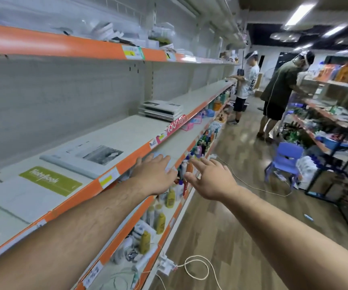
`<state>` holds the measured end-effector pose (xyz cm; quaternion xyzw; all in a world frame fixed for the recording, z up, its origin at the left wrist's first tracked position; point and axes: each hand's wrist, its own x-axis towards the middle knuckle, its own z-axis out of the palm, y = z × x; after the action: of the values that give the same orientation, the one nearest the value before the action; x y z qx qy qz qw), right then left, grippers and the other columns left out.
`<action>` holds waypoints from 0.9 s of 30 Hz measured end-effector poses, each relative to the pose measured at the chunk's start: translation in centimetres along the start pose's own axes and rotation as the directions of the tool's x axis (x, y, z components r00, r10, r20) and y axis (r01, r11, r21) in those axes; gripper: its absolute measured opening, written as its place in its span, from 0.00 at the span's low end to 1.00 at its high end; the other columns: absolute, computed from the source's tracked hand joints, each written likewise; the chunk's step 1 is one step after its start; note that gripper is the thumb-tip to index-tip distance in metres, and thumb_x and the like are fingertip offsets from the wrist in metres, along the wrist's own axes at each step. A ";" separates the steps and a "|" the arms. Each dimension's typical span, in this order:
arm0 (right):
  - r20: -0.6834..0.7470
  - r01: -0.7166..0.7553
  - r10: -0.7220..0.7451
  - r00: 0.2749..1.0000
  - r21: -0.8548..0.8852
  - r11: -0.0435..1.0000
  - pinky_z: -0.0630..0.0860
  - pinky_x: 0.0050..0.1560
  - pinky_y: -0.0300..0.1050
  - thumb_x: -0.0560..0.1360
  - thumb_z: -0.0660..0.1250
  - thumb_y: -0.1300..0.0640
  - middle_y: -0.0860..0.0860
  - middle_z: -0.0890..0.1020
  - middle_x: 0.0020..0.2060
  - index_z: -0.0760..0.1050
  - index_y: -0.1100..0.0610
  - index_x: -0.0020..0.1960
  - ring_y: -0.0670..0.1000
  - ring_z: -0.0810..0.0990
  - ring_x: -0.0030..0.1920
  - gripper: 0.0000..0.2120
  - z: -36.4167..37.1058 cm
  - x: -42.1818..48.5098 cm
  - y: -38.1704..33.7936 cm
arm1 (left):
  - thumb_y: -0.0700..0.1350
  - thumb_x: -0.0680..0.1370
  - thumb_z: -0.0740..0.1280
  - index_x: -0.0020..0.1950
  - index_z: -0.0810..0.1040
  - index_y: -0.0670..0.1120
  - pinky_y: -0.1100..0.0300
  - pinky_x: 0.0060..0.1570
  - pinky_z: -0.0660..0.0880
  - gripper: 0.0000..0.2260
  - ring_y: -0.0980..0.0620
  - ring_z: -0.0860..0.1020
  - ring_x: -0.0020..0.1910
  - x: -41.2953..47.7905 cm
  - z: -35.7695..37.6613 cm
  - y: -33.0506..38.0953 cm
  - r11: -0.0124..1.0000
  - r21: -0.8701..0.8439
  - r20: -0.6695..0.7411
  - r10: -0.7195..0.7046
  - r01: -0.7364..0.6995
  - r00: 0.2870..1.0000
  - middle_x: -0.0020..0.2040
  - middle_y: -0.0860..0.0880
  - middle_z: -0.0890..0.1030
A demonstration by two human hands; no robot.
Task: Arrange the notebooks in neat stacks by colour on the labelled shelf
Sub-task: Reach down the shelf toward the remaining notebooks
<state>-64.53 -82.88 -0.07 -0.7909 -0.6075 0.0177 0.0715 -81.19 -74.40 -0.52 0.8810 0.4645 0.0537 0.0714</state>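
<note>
Two bare arms fill the lower part of the frame. The left forearm (64, 237) enters from the lower left corner, uncovered along all its visible length, with sparse dark hair on its upper side. The right forearm (294, 233) enters from the lower right edge, likewise uncovered and smoother-looking. The left hand (154, 174) and right hand (208, 178), near mid-frame, are bare, their fingertips slightly blurred.

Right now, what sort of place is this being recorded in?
Probably a retail shop, or a mock-up of one: long shelves with orange edge strips carrying price labels, toiletry bottles lined up on the lower levels, and notebooks stacked above them.
</note>
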 end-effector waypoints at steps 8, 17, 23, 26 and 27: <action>-0.003 -0.028 0.028 1.000 0.023 0.999 0.53 0.77 0.61 0.80 0.49 0.32 0.49 0.56 0.80 0.52 0.44 0.80 0.54 0.51 0.80 0.32 -0.5 8.7 3.8 | 0.63 0.82 0.47 0.82 0.51 0.54 0.41 0.77 0.43 0.29 0.50 0.48 0.81 10.2 1.0 0.2 1.000 0.018 0.008 0.019 -0.019 1.000 0.82 0.52 0.52; 0.013 0.069 -0.070 0.997 0.030 0.997 0.55 0.77 0.60 0.79 0.48 0.31 0.50 0.57 0.80 0.52 0.43 0.80 0.56 0.54 0.79 0.33 1.1 19.9 11.4 | 0.63 0.82 0.48 0.82 0.51 0.54 0.42 0.77 0.42 0.29 0.51 0.47 0.81 21.1 2.7 3.4 0.999 0.017 -0.006 -0.050 0.050 0.999 0.82 0.52 0.51; 0.049 0.207 -0.208 0.977 0.029 0.978 0.54 0.77 0.61 0.80 0.49 0.32 0.51 0.56 0.80 0.51 0.44 0.80 0.56 0.53 0.79 0.33 0.4 28.1 16.7 | 0.62 0.82 0.48 0.82 0.51 0.54 0.43 0.78 0.43 0.29 0.49 0.48 0.81 28.3 3.2 6.2 0.983 0.004 -0.039 -0.181 0.182 0.983 0.82 0.53 0.52; 0.051 0.265 -0.266 0.962 0.028 0.964 0.54 0.77 0.60 0.80 0.49 0.33 0.51 0.56 0.80 0.51 0.44 0.81 0.56 0.53 0.79 0.32 -0.2 31.6 18.9 | 0.62 0.82 0.48 0.82 0.51 0.54 0.43 0.78 0.42 0.29 0.49 0.48 0.81 31.5 3.4 7.4 0.970 0.005 -0.061 -0.242 0.242 0.968 0.82 0.53 0.51; 0.056 0.282 -0.283 0.957 0.032 0.959 0.54 0.77 0.60 0.80 0.49 0.33 0.51 0.56 0.80 0.52 0.45 0.81 0.56 0.53 0.79 0.32 -0.3 32.8 19.5 | 0.62 0.82 0.48 0.82 0.51 0.54 0.44 0.78 0.42 0.29 0.49 0.48 0.81 32.4 3.5 7.6 0.965 0.004 -0.058 -0.261 0.262 0.964 0.82 0.53 0.51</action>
<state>-37.25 -56.18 -0.45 -0.6941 -0.7159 0.0384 0.0645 -56.21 -52.16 -1.75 0.8105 0.5789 0.0663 0.0595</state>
